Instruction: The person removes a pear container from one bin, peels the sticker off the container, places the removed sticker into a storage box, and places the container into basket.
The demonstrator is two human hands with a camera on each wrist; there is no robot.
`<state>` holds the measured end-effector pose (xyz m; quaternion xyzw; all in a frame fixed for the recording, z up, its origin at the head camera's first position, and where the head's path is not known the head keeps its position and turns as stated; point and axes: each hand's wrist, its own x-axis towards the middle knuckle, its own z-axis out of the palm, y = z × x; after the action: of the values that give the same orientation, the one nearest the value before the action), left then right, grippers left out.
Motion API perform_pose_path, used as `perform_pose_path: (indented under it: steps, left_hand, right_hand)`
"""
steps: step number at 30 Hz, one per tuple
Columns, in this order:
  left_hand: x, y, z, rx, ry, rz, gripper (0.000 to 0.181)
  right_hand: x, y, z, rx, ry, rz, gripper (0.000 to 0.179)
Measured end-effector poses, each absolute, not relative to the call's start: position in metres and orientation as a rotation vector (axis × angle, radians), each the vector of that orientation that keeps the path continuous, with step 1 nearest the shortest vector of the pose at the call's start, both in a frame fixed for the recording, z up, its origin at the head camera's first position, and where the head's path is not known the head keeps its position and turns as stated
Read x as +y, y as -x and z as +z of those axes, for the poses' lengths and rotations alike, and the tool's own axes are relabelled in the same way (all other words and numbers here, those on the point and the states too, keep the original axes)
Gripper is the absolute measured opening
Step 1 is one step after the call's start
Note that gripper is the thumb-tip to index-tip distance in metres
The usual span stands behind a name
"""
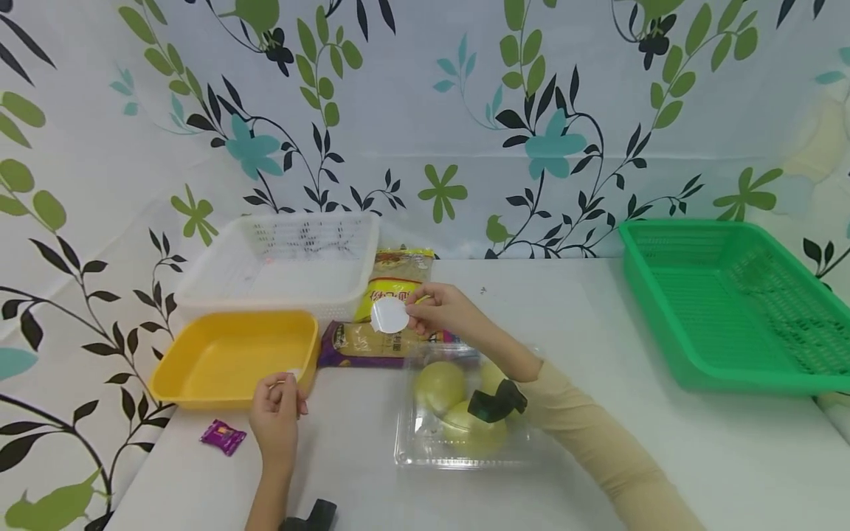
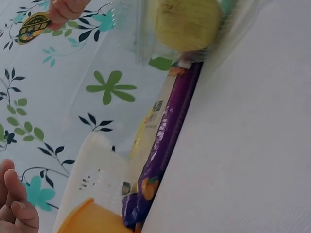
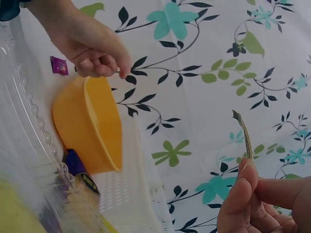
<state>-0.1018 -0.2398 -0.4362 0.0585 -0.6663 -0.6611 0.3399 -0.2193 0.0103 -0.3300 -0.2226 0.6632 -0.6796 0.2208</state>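
Nearest the camera, a tan sleeve [image 1: 598, 442] crosses the right foreground, leading to a person's right hand [image 1: 438, 313] that pinches a round label [image 1: 389, 316] between thumb and fingers. Held clear of the tabletop [image 1: 571, 310], the label turns a plain white back to the head camera, while the left wrist view catches its dark, gold-trimmed printed face. The left hand [image 1: 274, 413] hovers just beside the rim of a yellow tub [image 1: 232, 354], fingers loosely curled; whether they pinch anything small cannot be told.

Handling the label appears to be the step in hand. Under the right forearm sits a clear container [image 1: 425, 453] of round yellow-green fruit [image 1: 440, 387], judged its likeliest destination. If so, the next move calls for a light grip at the edge, the printed face outward, and an even press onto smooth plastic.

Behind the container lie a purple packet [image 1: 365, 346] and a yellow packet [image 1: 398, 269]. Beyond the tub stands a white basket [image 1: 319, 258]; a purple-wrapped candy [image 1: 223, 437] lies in front of it. Well apart at right rests a green basket [image 1: 717, 295]. Cloth [image 1: 432, 88] printed with leaves and flowers in green, teal and black backs the white surface and runs down its left side.
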Motion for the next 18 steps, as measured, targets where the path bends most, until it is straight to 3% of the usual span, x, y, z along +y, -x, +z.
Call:
perform_pose_path:
  steps: [9,18]
  left_hand:
    - [-0.268,0.097,-0.428,-1.491,-0.202,-1.623,0.006]
    - [-0.292,0.103,-0.444,-1.314,-0.517,-1.626,0.014]
  right_hand:
    - [-0.016,0.221,-0.336,1.704,0.588,-1.941,0.009]
    - [-0.050,0.222,-0.337,1.663,0.588,-1.913,0.011]
